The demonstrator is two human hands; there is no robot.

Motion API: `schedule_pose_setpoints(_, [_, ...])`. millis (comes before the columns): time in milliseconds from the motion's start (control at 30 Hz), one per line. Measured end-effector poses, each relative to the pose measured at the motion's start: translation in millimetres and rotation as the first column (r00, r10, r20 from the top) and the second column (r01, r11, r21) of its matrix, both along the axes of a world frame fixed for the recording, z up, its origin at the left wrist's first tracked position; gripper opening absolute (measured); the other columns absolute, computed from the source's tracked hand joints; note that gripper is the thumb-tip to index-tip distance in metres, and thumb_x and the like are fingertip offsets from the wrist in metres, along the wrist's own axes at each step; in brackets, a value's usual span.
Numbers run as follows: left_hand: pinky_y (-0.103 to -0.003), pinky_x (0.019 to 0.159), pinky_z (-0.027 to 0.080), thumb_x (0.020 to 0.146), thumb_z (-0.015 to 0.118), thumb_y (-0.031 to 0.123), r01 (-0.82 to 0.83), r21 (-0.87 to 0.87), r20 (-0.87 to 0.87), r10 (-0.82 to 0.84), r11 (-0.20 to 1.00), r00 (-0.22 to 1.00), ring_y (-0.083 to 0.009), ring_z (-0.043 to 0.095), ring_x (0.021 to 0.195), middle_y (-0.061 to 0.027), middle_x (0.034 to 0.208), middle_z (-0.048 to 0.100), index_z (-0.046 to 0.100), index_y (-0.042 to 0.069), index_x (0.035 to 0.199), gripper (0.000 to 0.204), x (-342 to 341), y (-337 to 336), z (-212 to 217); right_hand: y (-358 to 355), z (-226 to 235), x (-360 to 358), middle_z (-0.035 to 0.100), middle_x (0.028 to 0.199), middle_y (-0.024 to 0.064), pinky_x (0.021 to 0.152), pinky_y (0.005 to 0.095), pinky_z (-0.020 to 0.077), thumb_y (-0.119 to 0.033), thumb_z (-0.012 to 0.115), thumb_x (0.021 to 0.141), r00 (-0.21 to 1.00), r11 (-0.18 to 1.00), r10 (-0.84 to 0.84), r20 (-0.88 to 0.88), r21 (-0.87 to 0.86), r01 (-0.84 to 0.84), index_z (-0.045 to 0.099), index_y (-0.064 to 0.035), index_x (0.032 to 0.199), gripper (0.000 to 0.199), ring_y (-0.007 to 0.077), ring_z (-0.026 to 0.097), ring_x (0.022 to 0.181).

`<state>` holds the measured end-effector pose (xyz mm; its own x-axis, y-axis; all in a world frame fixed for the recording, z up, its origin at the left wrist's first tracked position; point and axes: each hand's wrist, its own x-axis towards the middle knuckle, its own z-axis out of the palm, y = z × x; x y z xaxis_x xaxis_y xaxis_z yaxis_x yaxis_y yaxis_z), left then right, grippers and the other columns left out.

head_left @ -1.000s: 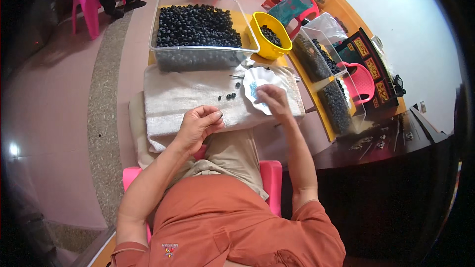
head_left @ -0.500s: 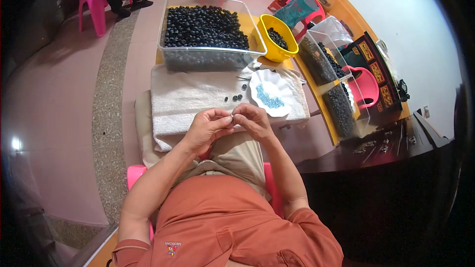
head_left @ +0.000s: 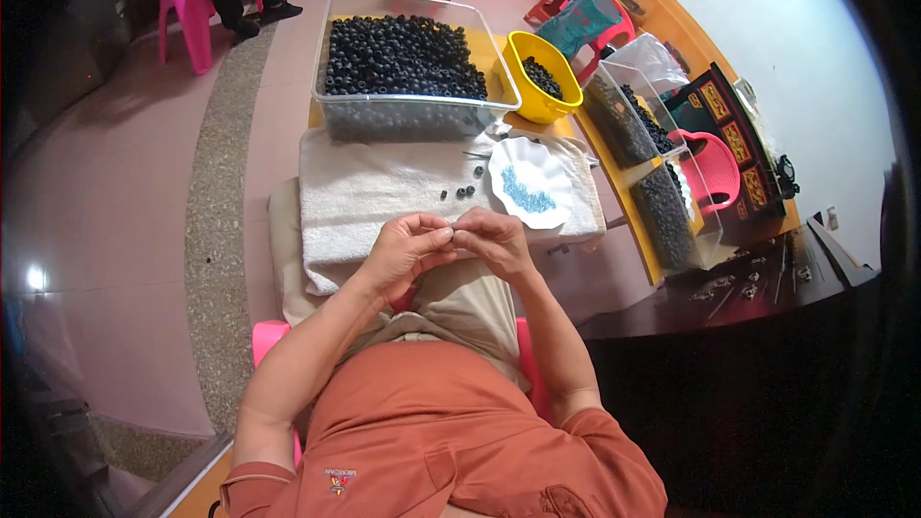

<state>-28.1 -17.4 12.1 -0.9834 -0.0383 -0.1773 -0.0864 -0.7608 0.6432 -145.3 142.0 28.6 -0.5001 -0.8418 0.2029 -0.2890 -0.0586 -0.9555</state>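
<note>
My left hand (head_left: 408,249) and my right hand (head_left: 493,238) meet above my lap, just off the near edge of a white towel (head_left: 350,187). Both are closed in a pinch, thumb against fingertips, with the tips touching each other. Whatever sits between them is too small and covered to make out. Beyond the fingers, a few small black bead-like pieces (head_left: 465,191) lie on the towel. Close to my right hand is a white scalloped dish (head_left: 554,168) holding many tiny blue pieces (head_left: 530,194). A thin dark rod (head_left: 475,153) lies left of the dish's far edge.
Behind the towel stands a large clear bin (head_left: 408,123) of black pieces, with a yellow basin (head_left: 539,110) of similar pieces beside it. More clear bins (head_left: 693,221) line the right side, near a dark table (head_left: 662,317) with small metal parts. Someone sits on a pink chair (head_left: 198,34) far left.
The whole view has shifted slightly. My fingertips have moved a little against each other, and the right fingers now cover more of the pinch point. Objects on the towel have stayed in place.
</note>
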Motion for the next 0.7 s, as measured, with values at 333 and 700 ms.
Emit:
schedule_pose_setpoints(333, [-0.028,0.073,0.058,0.086,0.066,0.005,0.161,-0.035,-0.037,-0.162,0.986,0.986,-0.0157,0.066,0.078,-0.0074,0.088,0.065,0.060,0.002,0.094,0.011,2,-7,6,5,-14,-5,0.066,0.088,0.0081,0.066,0.0270,0.0538,-0.008,0.074,0.080,0.633,0.988,0.138,0.762,-0.061,-0.143,0.063,-0.0005,0.092,0.018,0.0154,0.066,0.076])
schedule_pose_setpoints(700, [-0.028,0.072,0.058,0.085,0.068,0.007,0.156,0.034,-0.023,-0.156,0.987,0.988,-0.0147,0.065,0.076,-0.0050,0.085,0.064,0.060,0.005,0.091,0.010,1,-12,0,-16,14,-36,0.066,0.089,0.0064,0.067,0.0303,0.0520,-0.009,0.067,0.085,0.997,0.972,-0.020,-0.080,0.234,0.038,0.065,-0.0024,0.098,0.015,0.0170,0.065,0.077])
